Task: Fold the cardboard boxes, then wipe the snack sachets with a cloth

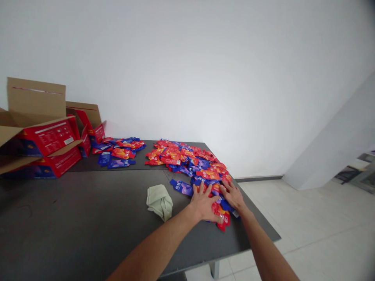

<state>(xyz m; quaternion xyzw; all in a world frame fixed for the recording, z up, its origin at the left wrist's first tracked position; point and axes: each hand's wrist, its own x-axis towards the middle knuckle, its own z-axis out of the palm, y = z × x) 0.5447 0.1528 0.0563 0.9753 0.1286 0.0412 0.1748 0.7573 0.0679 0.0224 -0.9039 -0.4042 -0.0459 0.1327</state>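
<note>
White wall backs a dark grey desk (88, 218) whose right edge runs close past the hands, with pale tiled floor (307, 234) open beyond it. Both hands lie flat, fingers spread, on the near end of a big heap of red and blue sachets (190, 164): the left hand (205, 203) presses on red and blue packets, the right hand (233, 196) just beside it toward the desk's right edge; neither grip is closed round anything. A few sachets poke out under the palms near the edge. Printing on the packets is too small to read. Just left of the left hand lies a crumpled pale green cloth (159, 201), apart from the heap. Wide bare desk spreads to the near left. At far left a smaller pile of sachets (120, 150) sits beside open cardboard boxes (43, 136) with red printed sides, their white text unreadable. A grey slanted wall (336, 148) stands at right.
</note>
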